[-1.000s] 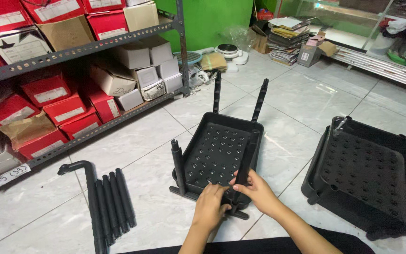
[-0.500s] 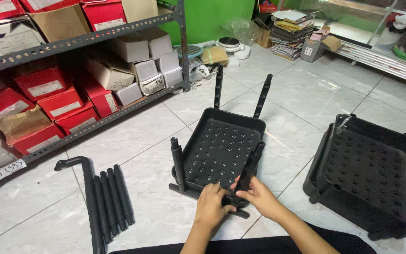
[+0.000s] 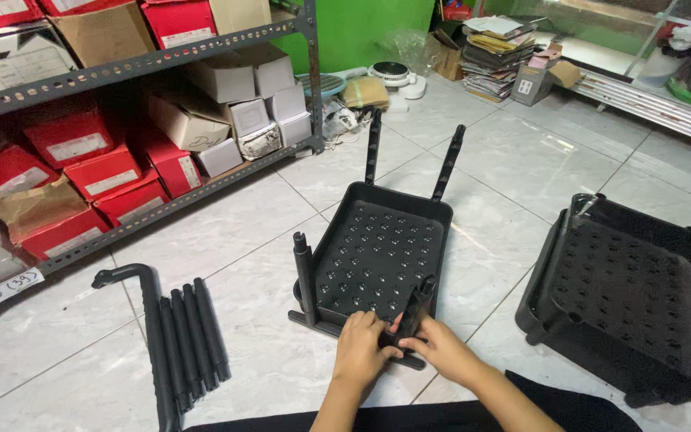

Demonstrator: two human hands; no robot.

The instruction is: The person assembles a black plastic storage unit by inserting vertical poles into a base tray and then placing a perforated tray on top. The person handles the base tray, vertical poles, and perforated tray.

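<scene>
The fingertips of the left hand [image 3: 359,346] and right hand [image 3: 433,348] hide the near corner of the black perforated tray [image 3: 381,252], so the base of the short post [image 3: 414,310] cannot be seen. Both forearms are cut off by the bottom edge. The stacked trays [image 3: 629,292] run past the right edge. The black tubes [image 3: 189,336] continue below the picture.

The tray [image 3: 381,256] at my hands is black with dotted holes; boxes [image 3: 105,172] far left are red.
</scene>
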